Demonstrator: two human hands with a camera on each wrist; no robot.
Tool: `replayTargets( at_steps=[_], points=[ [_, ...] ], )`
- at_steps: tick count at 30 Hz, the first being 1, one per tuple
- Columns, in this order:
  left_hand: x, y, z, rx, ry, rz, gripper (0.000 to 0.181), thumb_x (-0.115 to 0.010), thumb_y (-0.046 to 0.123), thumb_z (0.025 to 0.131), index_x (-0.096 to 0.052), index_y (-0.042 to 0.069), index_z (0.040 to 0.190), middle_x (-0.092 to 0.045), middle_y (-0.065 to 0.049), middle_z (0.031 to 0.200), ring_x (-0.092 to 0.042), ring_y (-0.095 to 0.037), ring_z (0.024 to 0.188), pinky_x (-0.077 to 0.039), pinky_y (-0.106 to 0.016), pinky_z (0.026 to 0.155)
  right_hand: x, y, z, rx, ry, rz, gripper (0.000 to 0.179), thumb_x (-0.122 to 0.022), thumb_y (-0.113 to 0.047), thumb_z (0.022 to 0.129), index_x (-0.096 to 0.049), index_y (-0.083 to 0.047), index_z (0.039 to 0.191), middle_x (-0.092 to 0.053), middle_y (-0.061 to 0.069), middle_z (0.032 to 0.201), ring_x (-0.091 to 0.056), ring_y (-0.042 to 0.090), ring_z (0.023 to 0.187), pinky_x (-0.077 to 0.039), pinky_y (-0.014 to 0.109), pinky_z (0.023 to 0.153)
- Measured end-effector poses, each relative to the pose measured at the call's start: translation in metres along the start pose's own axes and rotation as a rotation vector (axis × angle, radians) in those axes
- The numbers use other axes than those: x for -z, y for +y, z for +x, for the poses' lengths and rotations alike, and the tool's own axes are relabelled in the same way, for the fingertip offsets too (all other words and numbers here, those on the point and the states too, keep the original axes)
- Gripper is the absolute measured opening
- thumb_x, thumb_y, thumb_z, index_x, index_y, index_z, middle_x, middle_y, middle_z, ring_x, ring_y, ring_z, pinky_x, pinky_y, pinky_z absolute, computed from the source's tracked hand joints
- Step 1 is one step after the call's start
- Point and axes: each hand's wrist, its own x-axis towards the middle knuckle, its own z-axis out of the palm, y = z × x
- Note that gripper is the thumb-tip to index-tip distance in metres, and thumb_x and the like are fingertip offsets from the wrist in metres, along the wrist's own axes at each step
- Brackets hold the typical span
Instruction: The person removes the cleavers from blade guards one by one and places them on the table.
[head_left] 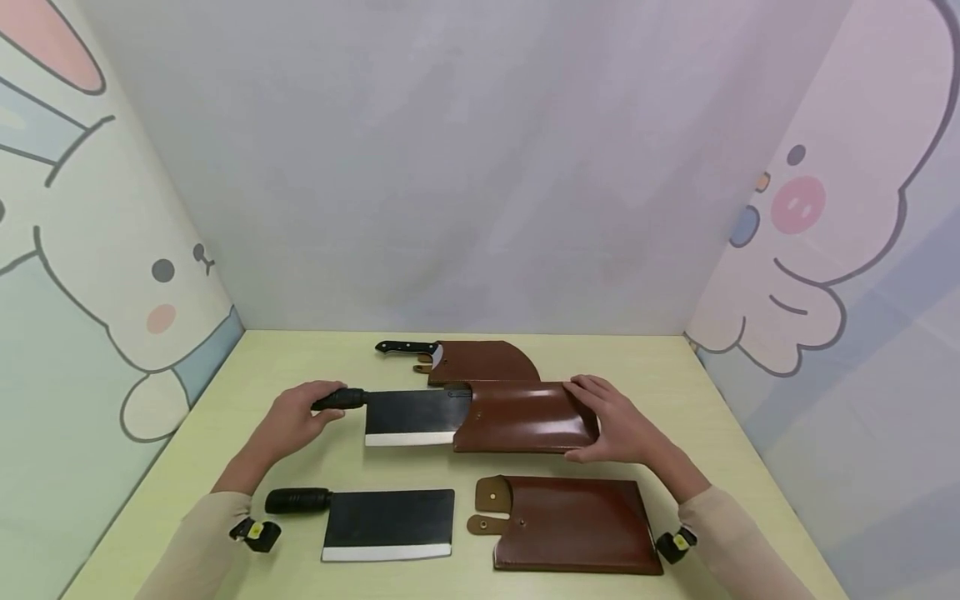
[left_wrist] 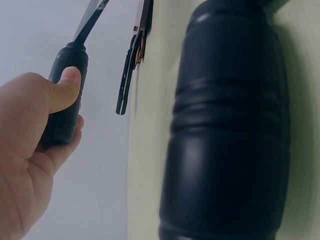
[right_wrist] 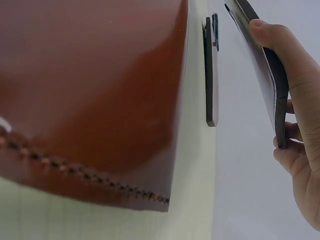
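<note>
My left hand (head_left: 296,417) grips the black handle of a cleaver (head_left: 412,414), its thumb on the handle in the left wrist view. The cleaver's dark blade, with a bright edge toward me, runs partly into the mouth of a brown leather sheath (head_left: 525,417); the rest of the blade is hidden inside. At the sheath's far right end, my right hand (head_left: 611,421) holds it, thumb on the near edge and fingers on the far edge. In the right wrist view the held sheath (right_wrist: 281,100) is seen edge-on, raised off the table.
Nearer me lie a second cleaver (head_left: 390,523), handle to the left, and a second brown sheath (head_left: 577,525) with two snap straps at its left end. Behind, a black-handled knife (head_left: 407,347) sits in a curved brown sheath (head_left: 483,361). Printed walls border the pale table (head_left: 225,467).
</note>
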Motion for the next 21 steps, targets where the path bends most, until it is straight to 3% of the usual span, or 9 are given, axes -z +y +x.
replayTargets(
  at_steps=[7,14,21],
  points=[
    [0.004,-0.009,-0.006,0.011,-0.010,0.018,0.044,-0.080,0.012,0.088,-0.067,-0.003,0.127,-0.069,-0.024,0.122,-0.067,-0.044,0.110,-0.055,-0.059,0.088,0.005,0.008,-0.011,-0.034,-0.007,-0.031,0.113,-0.082,-0.074,0.068,-0.048,-0.007,0.152,-0.048,0.017,0.152,-0.041,0.038,0.141,-0.049,0.061,0.102],
    [0.009,-0.012,-0.011,0.052,-0.039,0.013,0.044,-0.080,0.013,0.089,-0.067,-0.003,0.128,-0.069,-0.024,0.123,-0.066,-0.044,0.111,-0.055,-0.058,0.089,0.012,0.018,-0.025,-0.092,-0.022,-0.027,0.112,-0.089,-0.064,0.066,-0.047,-0.007,0.153,-0.046,0.022,0.153,-0.040,0.042,0.142,-0.045,0.066,0.102],
    [0.009,-0.016,-0.016,0.038,-0.065,0.024,0.043,-0.079,0.012,0.089,-0.068,-0.003,0.127,-0.070,-0.023,0.122,-0.067,-0.044,0.110,-0.055,-0.058,0.088,0.014,0.026,-0.035,-0.089,-0.005,-0.046,0.111,-0.091,-0.062,0.065,-0.049,-0.004,0.150,-0.050,0.021,0.149,-0.043,0.042,0.139,-0.047,0.065,0.101]
  ],
)
